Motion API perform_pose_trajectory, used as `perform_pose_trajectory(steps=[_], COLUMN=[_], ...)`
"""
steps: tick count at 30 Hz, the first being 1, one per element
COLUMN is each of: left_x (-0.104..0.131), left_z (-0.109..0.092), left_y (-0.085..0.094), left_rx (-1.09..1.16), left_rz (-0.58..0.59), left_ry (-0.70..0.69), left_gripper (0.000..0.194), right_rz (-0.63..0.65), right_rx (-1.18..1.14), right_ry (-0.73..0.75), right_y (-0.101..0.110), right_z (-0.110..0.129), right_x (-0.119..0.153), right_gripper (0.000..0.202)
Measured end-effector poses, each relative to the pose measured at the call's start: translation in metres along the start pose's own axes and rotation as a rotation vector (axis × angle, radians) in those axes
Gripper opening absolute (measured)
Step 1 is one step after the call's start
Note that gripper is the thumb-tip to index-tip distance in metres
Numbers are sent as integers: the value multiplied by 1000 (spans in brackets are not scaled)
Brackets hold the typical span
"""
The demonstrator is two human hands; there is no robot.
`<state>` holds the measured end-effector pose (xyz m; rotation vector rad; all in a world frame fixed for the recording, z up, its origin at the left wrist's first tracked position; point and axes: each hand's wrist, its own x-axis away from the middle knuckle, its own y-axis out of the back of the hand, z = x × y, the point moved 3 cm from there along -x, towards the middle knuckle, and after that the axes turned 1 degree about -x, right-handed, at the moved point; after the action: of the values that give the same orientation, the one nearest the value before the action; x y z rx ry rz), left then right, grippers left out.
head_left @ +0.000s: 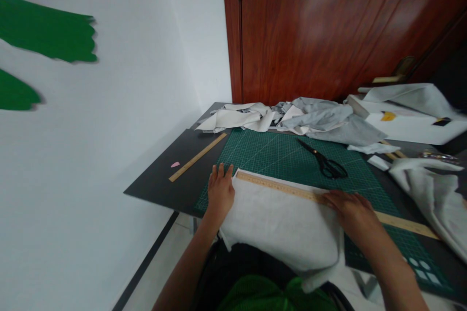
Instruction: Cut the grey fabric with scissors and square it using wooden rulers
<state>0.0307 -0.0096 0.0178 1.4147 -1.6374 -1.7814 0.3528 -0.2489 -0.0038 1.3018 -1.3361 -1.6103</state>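
Observation:
A folded piece of off-white cloth (280,223) lies along the near side of the green cutting mat (262,150), its lower part hanging over the table edge toward me. Along its far edge rests a long wooden ruler (280,186), which runs on to the right past the cloth. My left hand (221,189) is laid at the cloth's left edge, fingers stretched out beside the ruler's end. Over the ruler, near the cloth's right side, my right hand (352,211) grips it from above, its fingertips partly hidden. Black scissors (324,160) lie on the mat beyond the ruler.
A second wooden ruler (199,157) and a pink chip (175,164) lie on the black table (156,180) at left. Crumpled fabric (321,114) is heaped at the back, near a white box (408,116). More grey cloth (430,184) sits at right. A wall bounds the left side.

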Motion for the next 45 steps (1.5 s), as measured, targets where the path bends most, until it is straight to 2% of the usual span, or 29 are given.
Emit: perform_pose_trajectory(steps=[3, 5, 8, 10, 13, 16, 20, 24, 26, 29, 31, 35, 41, 45], left_x=[-1, -1, -1, -1, -3, 2, 18, 36, 42, 48, 51, 54, 41, 49], left_z=[0, -5, -15, -19, -20, -18, -7, -1, -7, -32, -52, -79, -75, -69], left_y=[2, 4, 6, 7, 7, 9, 19, 33, 39, 41, 36, 20, 15, 22], left_rx=[32, 92, 176, 194, 183, 166, 156, 95, 39, -17, 13, 171, 216, 217], left_rz=[-17, 14, 154, 243, 297, 306, 315, 336, 317, 218, 185, 271, 346, 356], left_ry=[-26, -180, -454, -514, -489, -476, -473, -383, -325, -283, -340, -512, -494, -478], left_gripper=[51, 50, 48, 54, 62, 61, 59, 52, 52, 59, 65, 79, 87, 94], right_rz=[-40, -38, -27, -27, -53, -60, 44, 152, 179, 215, 225, 163, 133, 145], right_rx=[-4, -38, -101, -141, -161, -171, -268, -345, -346, -386, -426, -424, -381, -361], right_ry=[50, 77, 109, 129, 109, 74, 92, 89, 75, 73, 71, 46, 73, 72], right_y=[-2, -3, -5, -7, -10, -9, 1, 15, 20, 23, 22, 16, 9, 13], right_z=[8, 10, 10, 10, 9, 12, 20, 32, 35, 35, 33, 27, 32, 39], right_x=[-4, -8, -13, -14, -14, -13, -5, 3, 3, 1, 0, 0, -4, -3], right_gripper=[60, 58, 58, 60, 51, 39, 37, 38, 38, 37, 35, 30, 29, 28])
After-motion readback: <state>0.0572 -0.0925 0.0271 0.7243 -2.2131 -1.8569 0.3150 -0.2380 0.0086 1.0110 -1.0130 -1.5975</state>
